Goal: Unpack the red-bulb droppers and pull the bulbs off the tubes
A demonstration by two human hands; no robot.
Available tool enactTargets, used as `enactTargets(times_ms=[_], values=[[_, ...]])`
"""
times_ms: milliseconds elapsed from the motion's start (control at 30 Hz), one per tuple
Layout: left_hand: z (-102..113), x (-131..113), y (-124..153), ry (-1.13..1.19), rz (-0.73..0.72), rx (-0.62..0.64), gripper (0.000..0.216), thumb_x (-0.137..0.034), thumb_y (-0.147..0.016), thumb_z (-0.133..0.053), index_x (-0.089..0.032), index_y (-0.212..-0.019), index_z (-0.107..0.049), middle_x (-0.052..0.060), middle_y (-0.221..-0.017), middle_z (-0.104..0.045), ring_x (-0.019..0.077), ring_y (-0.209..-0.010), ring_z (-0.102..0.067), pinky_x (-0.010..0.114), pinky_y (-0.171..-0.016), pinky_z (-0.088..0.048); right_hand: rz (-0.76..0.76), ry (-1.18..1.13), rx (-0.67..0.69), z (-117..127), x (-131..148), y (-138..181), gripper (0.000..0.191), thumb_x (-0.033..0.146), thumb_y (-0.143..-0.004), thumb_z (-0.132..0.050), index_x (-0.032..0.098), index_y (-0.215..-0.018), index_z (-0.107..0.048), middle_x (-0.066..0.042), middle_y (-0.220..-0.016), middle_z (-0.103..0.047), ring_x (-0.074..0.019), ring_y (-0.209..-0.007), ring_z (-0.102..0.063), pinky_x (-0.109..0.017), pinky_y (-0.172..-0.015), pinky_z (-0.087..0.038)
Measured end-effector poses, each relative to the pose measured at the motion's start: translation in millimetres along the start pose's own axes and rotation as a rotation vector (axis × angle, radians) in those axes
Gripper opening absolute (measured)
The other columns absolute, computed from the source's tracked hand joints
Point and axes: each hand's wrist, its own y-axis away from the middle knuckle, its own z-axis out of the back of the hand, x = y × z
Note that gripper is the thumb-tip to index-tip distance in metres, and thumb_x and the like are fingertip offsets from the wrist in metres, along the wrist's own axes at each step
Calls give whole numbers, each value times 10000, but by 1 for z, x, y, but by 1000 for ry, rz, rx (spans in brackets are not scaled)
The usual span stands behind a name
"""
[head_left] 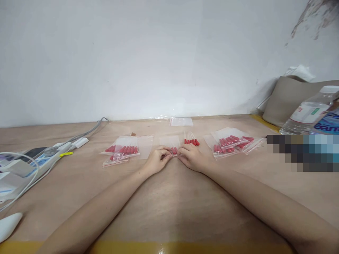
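Note:
My left hand (157,159) and my right hand (192,157) meet at the middle of the table, fingers pinched on the near edge of a small clear zip bag (171,144) with red-tipped pieces inside. Just beyond my right hand lie a few loose red-tipped pieces (191,141). A pile of filled clear bags (124,150) lies to the left. Another pile of filled bags (231,142) lies to the right. An empty clear bag (181,121) rests farther back near the wall.
A power strip with cables (39,160) lies at the left edge of the wooden table (169,208). At the right stand water bottles (308,114) and a beige cushion (287,97). A white object (9,225) sits at the near left corner.

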Motion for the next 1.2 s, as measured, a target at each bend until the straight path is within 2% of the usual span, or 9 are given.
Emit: enactTargets(times_ms=[133,400,600,733,800,900,1033,1100,1200], values=[[-2,-2,1,125,131,-20,107,-248,-752,-604,-166,-712,-659,65,-926,-613,167,-824,-592,297,-716,-490,39,-10,-44,-1,-1,1,137,163,-821,-457,171,-769,-584,-61,-826,-570,-143,-767,-500,-271,-673,-379],[-3,2,1,194,165,-47,72,-234,-680,-670,-162,-676,-664,64,-860,-653,189,-852,-606,316,-751,-483,26,62,-40,-5,-3,0,153,187,-812,-505,196,-740,-640,-43,-817,-583,-130,-744,-489,-273,-676,-353],[-8,-5,-4,52,67,-15,124,-233,-774,-562,-191,-747,-675,41,-907,-666,181,-858,-609,316,-767,-482,-45,84,80,8,9,-7,185,177,-835,-466,168,-763,-637,-48,-795,-606,-118,-707,-518,-239,-627,-359],[-12,-5,-4,-35,-28,-9,137,-174,-796,-502,-174,-719,-615,45,-929,-635,167,-870,-586,317,-781,-466,-110,179,174,27,26,-14,179,185,-844,-459,176,-779,-626,-32,-829,-620,-103,-676,-517,-232,-609,-347],[-13,-4,-2,-35,-60,-24,140,-150,-808,-466,-165,-723,-576,51,-926,-611,158,-870,-574,306,-780,-462,-140,195,211,28,29,-16,172,194,-844,-459,165,-774,-614,-37,-829,-614,-102,-658,-511,-233,-583,-343],[-13,-4,-1,-52,-52,-56,137,-143,-816,-442,-162,-725,-542,53,-893,-594,155,-850,-564,303,-773,-456,-133,135,230,15,25,-13,158,187,-838,-454,161,-777,-597,-46,-861,-597,-110,-691,-519,-229,-567,-353],[-11,-7,-1,-54,32,-120,140,-166,-825,-440,-158,-731,-544,61,-895,-598,168,-852,-566,310,-768,-454,-51,32,194,-1,15,-7,141,155,-820,-448,170,-790,-585,-67,-978,-565,-141,-817,-528,-243,-631,-401],[-10,-7,-1,-8,54,-148,142,-206,-841,-444,-164,-777,-563,55,-919,-606,169,-891,-569,307,-798,-447,-46,-64,189,2,12,-4,148,126,-812,-436,169,-789,-575,-79,-1022,-540,-140,-844,-531,-256,-679,-426],[-6,-5,0,102,90,-154,191,-292,-866,-435,-181,-951,-564,50,-1000,-613,170,-974,-561,310,-871,-426,-36,-275,238,17,6,1,96,121,-772,-490,174,-766,-571,-74,-1075,-516,-136,-899,-542,-278,-772,-442]])
